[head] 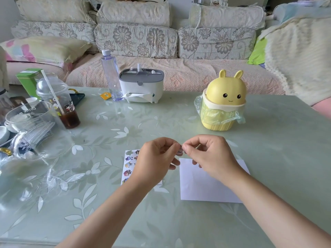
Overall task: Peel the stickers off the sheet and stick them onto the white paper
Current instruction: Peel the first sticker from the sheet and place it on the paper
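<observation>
A sticker sheet (128, 165) with small cartoon figures lies flat on the green table, partly hidden under my left hand (157, 158). To its right lies a blank white paper (200, 185). Both hands hover above the table between the two. A small sticker (180, 150) is pinched between the fingertips of my left hand and my right hand (207, 154), held in the air above the paper's upper left corner. My right hand and wrist cover part of the paper's top edge.
A yellow bunny-shaped bin (223, 101) stands behind the paper. A tissue box (141, 86) and a clear bottle (111, 74) sit at the back. Plastic cups (57, 102), clear lids and wrapping crowd the left side. A sofa runs behind the table.
</observation>
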Available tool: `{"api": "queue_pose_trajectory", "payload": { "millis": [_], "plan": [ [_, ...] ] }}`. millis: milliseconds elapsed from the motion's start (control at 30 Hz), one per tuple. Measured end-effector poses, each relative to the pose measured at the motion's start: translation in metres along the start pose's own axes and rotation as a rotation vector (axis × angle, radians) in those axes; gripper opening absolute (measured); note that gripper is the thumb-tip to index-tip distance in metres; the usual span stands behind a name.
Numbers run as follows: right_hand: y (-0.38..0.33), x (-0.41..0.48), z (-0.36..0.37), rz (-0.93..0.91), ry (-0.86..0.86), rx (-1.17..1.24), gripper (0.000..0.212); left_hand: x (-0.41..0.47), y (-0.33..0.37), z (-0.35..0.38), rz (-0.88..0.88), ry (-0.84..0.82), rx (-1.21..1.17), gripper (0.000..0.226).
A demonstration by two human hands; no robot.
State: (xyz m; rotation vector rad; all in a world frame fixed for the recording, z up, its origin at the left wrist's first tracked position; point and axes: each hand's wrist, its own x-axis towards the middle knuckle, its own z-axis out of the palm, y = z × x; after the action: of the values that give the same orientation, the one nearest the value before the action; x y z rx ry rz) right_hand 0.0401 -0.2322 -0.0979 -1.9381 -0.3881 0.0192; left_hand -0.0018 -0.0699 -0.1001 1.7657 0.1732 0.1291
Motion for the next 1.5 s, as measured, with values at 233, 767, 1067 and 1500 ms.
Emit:
{"api": "queue_pose_trajectory", "payload": {
  "millis": [233,767,1067,1500],
  "plan": [
    [-0.002,0.0,-0.005,0.21,-0.095,0.182,0.004,0.004,0.0,-0.004,0.059,-0.075,0.076,0.019],
    [-0.006,-0.01,-0.026,0.237,-0.132,0.277,0.01,-0.004,0.012,0.011,-0.028,-0.164,-0.136,0.012],
    [-0.003,-0.011,-0.024,0.152,-0.089,0.174,0.017,-0.003,0.013,0.012,-0.061,-0.075,-0.077,0.012],
    [-0.001,-0.012,-0.015,0.032,-0.004,-0.051,0.014,-0.008,0.016,0.011,-0.053,-0.061,-0.115,0.012]
  ]
}}
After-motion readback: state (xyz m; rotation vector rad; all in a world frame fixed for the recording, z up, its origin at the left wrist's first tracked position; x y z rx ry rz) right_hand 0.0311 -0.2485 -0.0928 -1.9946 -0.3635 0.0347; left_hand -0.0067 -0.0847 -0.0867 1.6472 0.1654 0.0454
